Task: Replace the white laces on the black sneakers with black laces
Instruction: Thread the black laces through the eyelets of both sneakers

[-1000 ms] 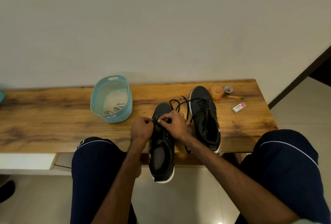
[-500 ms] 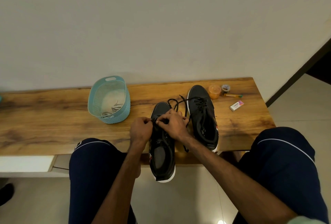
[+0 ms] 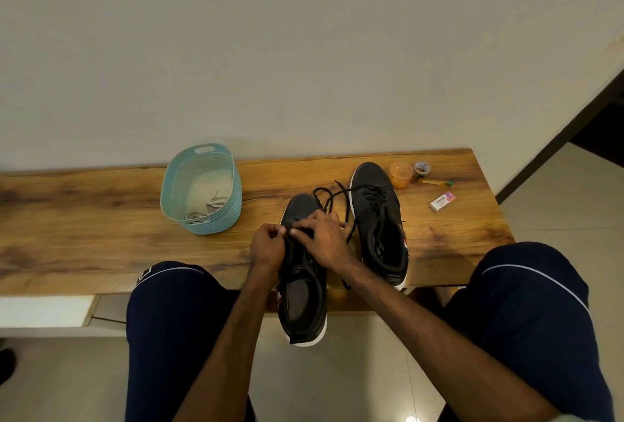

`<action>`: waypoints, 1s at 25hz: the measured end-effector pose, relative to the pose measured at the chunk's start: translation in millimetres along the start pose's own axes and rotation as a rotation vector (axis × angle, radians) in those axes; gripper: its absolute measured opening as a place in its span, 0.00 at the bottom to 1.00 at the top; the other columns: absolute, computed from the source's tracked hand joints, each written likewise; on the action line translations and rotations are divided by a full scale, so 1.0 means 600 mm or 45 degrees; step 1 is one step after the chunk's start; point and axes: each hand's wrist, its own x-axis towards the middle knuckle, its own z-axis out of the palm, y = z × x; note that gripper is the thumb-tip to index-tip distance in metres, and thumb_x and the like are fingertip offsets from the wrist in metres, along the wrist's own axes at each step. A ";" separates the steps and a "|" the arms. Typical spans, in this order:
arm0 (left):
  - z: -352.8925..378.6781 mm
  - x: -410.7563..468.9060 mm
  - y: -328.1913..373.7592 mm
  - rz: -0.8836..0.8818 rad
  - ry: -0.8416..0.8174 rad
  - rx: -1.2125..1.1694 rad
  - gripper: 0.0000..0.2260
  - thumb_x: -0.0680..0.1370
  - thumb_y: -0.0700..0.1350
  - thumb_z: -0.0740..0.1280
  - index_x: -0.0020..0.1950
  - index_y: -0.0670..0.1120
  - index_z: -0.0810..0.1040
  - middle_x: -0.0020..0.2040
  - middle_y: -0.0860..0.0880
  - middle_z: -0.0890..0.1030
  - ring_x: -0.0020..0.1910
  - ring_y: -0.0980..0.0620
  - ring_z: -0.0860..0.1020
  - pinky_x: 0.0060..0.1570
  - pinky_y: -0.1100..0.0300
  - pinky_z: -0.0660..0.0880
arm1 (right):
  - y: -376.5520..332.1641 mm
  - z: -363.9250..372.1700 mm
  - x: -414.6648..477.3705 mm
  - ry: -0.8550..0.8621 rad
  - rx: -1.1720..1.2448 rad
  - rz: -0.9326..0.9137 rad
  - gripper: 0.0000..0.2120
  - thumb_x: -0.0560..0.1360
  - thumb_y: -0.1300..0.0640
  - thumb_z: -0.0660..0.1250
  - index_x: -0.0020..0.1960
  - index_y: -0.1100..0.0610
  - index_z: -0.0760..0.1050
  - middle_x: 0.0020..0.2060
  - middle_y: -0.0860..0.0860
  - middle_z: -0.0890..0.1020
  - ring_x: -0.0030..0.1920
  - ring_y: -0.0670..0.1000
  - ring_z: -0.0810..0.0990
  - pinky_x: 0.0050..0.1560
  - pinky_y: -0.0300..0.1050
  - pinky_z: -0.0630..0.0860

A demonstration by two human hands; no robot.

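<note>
Two black sneakers with white soles stand on a wooden bench (image 3: 101,239). The nearer sneaker (image 3: 302,307) overhangs the bench's front edge between my knees. My left hand (image 3: 266,247) and my right hand (image 3: 320,236) meet over its eyelet area, both pinching a black lace (image 3: 329,197) whose loose loops trail past its toe. The second sneaker (image 3: 380,226) sits to the right with a black lace threaded through it. White laces (image 3: 211,207) lie in a light blue basket (image 3: 179,178).
At the bench's far right sit an orange cup (image 3: 400,174), a tape roll (image 3: 422,168), a pen (image 3: 435,182) and a small eraser box (image 3: 442,201). A wall runs right behind the bench. My knees in dark shorts flank the near sneaker.
Both hands stay on the near sneaker with only small finger movements on the lace. The view has shifted slightly as my head moved.
</note>
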 end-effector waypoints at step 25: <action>-0.023 -0.024 0.032 0.384 -0.145 1.278 0.15 0.84 0.52 0.57 0.60 0.45 0.76 0.56 0.43 0.74 0.55 0.45 0.76 0.53 0.51 0.74 | 0.016 0.014 -0.009 -0.076 -0.228 -0.043 0.30 0.70 0.36 0.64 0.71 0.34 0.63 0.63 0.48 0.66 0.64 0.54 0.62 0.66 0.70 0.56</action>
